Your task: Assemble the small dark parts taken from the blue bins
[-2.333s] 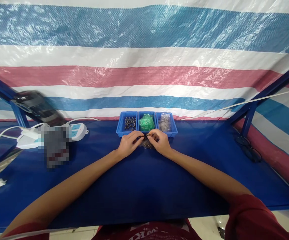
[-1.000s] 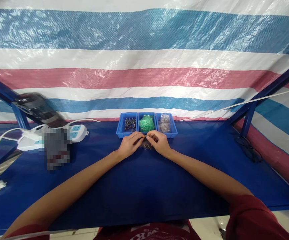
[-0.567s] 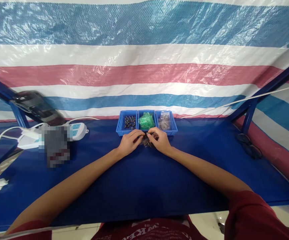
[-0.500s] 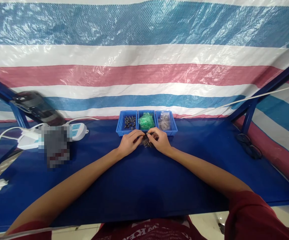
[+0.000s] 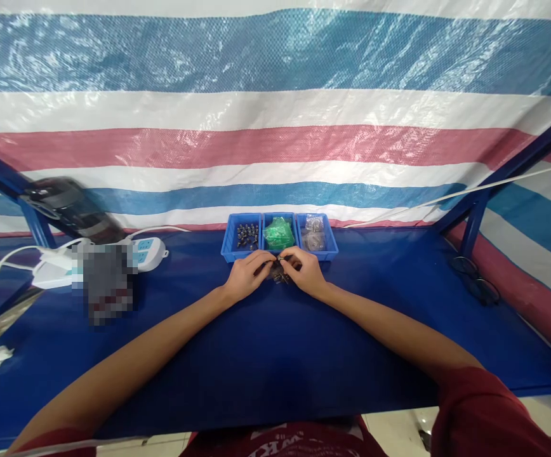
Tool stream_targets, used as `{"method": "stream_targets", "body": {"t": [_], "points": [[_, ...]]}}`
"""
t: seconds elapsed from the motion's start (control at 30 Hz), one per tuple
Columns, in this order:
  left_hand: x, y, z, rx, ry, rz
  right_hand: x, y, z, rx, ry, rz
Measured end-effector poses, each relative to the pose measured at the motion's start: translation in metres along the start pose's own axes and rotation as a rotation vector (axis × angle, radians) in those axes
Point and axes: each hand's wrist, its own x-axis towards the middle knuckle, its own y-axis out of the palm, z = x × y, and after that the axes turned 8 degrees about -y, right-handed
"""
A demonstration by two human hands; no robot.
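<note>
Nearest the camera, two bare forearms reach out from red sleeves over the blue worktop (image 5: 275,355). Both hands meet just in front of three small blue bins. The left hand (image 5: 245,275) and the right hand (image 5: 304,271) pinch a small dark part (image 5: 279,271) between their fingertips, and a little heap of similar pieces seems to lie under it on the worktop. The part is so small that it could slip from the fingertips and roll off among the loose ones, or be pressed askew. Each grip is nearly closed, fingers curled on the part; exactly how it is held is too small to tell.

Beyond, the left bin (image 5: 241,237) holds dark screws, the middle bin (image 5: 279,233) green pieces, the right bin (image 5: 316,233) clear bags. A white power strip (image 5: 148,250) lies far left, eyeglasses (image 5: 476,282) far right, and a striped tarp (image 5: 275,114) hangs behind.
</note>
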Motion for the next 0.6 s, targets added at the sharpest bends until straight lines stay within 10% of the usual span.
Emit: {"method": "stream_targets", "body": {"t": [0.6], "points": [[-0.0018, -0.0001, 0.0017, 0.001, -0.003, 0.022, 0.0021, -0.0009, 0.0044, -0.003, -0.037, -0.016]]}}
